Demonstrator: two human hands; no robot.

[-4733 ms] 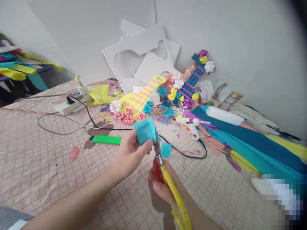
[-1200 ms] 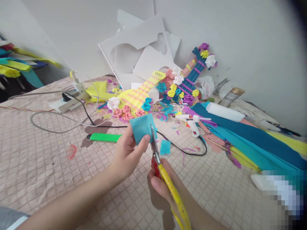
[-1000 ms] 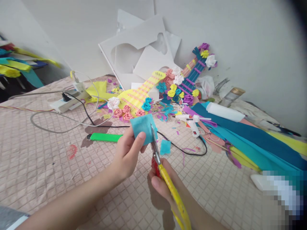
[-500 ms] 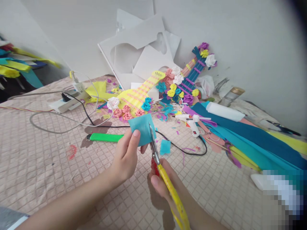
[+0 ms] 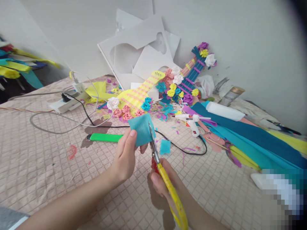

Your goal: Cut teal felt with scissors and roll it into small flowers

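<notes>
Left hand (image 5: pixel 126 155) closed, pinching thin turquoise paper square (image 5: pixel 141 128) above beige checked tablecloth (image 5: pixel 107 207). Right hand (image 5: pixel 159 185) curled round yellow-and-red-handled metal scissors (image 5: pixel 155 154), blades near paper's right edge. Best hold paper taut, fingers clear.

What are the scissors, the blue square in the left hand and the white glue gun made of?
Scissors: the blades look like metal, from their grey shine; the yellow and red handles are probably plastic.
Blue square: thin, matte and soft-looking, so perhaps crepe paper, though thin fabric can't be ruled out.
Glue gun: its white body looks smooth and moulded, likely hard plastic.
</notes>
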